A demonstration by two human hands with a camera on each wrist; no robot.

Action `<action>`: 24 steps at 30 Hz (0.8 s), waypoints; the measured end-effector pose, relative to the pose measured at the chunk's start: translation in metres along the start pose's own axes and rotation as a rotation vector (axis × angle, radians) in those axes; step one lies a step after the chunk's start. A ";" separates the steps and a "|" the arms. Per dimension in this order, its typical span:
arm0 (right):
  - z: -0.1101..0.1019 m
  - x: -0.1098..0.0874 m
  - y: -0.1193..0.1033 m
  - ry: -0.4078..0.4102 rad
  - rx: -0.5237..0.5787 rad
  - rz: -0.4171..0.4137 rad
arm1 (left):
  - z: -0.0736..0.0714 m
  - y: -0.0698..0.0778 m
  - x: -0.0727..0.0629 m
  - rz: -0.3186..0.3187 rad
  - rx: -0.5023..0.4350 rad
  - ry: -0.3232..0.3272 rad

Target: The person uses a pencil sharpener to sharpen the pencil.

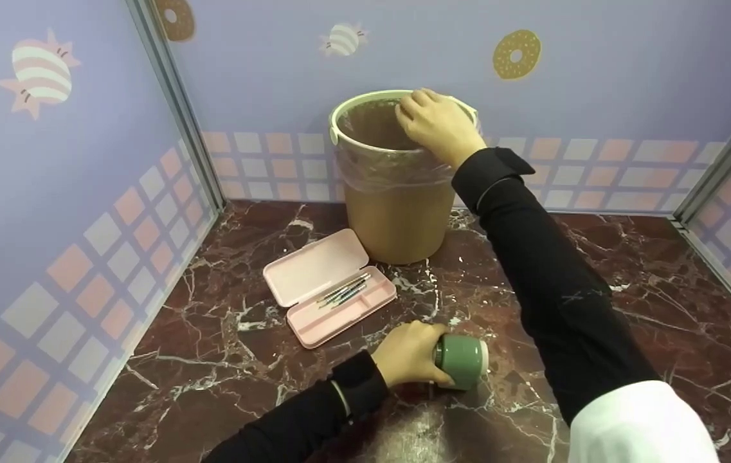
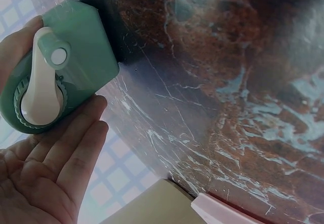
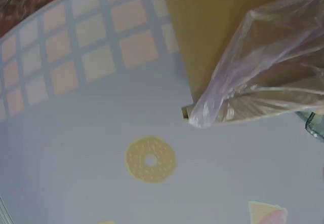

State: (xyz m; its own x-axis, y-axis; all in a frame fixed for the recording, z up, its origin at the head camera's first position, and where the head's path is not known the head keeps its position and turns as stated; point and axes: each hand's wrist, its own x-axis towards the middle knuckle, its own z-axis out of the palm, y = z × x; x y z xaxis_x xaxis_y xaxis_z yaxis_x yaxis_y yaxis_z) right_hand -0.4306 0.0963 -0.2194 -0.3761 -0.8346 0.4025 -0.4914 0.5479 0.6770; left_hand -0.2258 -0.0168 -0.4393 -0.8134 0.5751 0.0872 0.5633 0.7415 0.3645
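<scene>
My left hand (image 1: 409, 355) grips a green hand-crank pencil sharpener (image 1: 463, 361) low over the marbled table, thumb on one side and fingers on the other. The left wrist view shows its cream crank handle (image 2: 41, 89) turned toward the palm. Over the right rim of a lined trash bin (image 1: 397, 225) is my right hand (image 1: 439, 125), its fingers bent down toward the opening. A clear greenish plastic piece (image 3: 316, 125) shows at that hand, at the edge of the right wrist view; most of it is hidden.
An open pink pencil case (image 1: 339, 315) lies left of the sharpener, against the bin's foot, with several pencils (image 1: 344, 292) in it. A clear bag (image 3: 273, 57) hangs over the bin's rim. Patterned walls (image 1: 262, 83) stand behind and at both sides.
</scene>
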 end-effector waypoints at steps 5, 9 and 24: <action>0.001 -0.001 0.004 0.067 -0.088 -0.103 | 0.001 0.000 0.000 -0.003 0.010 0.000; 0.002 0.000 0.006 0.118 -0.147 -0.178 | 0.001 -0.001 0.000 0.006 0.012 0.010; 0.006 -0.004 -0.001 0.119 -0.140 -0.249 | 0.001 0.000 -0.001 0.002 0.027 0.014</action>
State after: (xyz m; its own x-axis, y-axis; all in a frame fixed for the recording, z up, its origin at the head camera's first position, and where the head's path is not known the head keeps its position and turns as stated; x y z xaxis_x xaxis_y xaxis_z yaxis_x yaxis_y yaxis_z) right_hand -0.4332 0.0997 -0.2257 -0.1592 -0.9475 0.2773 -0.4407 0.3196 0.8388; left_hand -0.2250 -0.0168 -0.4407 -0.8141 0.5720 0.1007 0.5685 0.7494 0.3395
